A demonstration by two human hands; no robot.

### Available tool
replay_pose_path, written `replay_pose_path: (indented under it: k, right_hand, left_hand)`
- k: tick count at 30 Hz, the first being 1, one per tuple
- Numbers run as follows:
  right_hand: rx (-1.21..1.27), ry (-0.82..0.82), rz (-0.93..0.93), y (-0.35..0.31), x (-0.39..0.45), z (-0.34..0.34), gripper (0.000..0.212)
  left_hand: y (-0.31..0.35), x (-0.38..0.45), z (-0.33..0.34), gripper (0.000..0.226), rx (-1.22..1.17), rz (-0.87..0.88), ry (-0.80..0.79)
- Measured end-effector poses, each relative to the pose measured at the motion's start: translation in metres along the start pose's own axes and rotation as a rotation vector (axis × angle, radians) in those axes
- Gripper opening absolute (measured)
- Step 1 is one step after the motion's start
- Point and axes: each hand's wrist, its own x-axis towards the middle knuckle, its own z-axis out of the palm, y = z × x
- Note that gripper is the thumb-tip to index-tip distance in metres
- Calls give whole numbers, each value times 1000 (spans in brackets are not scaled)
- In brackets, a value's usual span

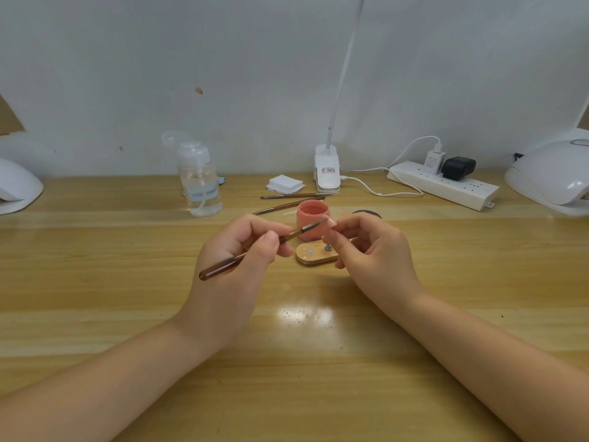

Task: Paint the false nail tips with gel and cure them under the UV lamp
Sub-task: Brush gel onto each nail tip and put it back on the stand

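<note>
My left hand (242,253) pinches a brown-handled brush (223,266) whose bristles touch a pink false nail tip (331,223). My right hand (369,250) pinches that tip from below, just above a small wooden holder (310,258) with metal studs. Directly behind them stands an open pink gel jar (310,218), and its dark lid (366,214) peeks out behind my right hand. A white UV lamp (551,177) sits at the far right of the wooden table (287,362).
Two spare brushes (290,200) lie behind the jar. A clear pump bottle (199,180) stands back left, white wipes (285,183) and a clip lamp base (326,169) at centre back, a power strip (443,185) back right. Another white device (16,189) sits far left.
</note>
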Motion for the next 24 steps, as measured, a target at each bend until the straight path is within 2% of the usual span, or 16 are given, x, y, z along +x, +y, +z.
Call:
replay_pose_path:
  k: [4, 9, 13, 19, 24]
  right_hand:
    - [-3, 5, 6, 0, 1, -1, 12]
    - [3, 28, 34, 1, 1, 0, 10]
    - [35, 67, 53, 1, 1, -1, 5]
    - [23, 80, 53, 1, 1, -1, 6]
    - [-19, 88, 30, 0, 1, -1, 9]
  left_hand:
    - [1, -1, -1, 22, 0, 65, -9]
    - [0, 0, -1, 17, 17, 103, 42]
    - [-1, -1, 1, 21, -1, 98, -34]
    - [1, -1, 0, 20, 191, 184, -113]
    - [1, -3, 2, 20, 155, 125, -92]
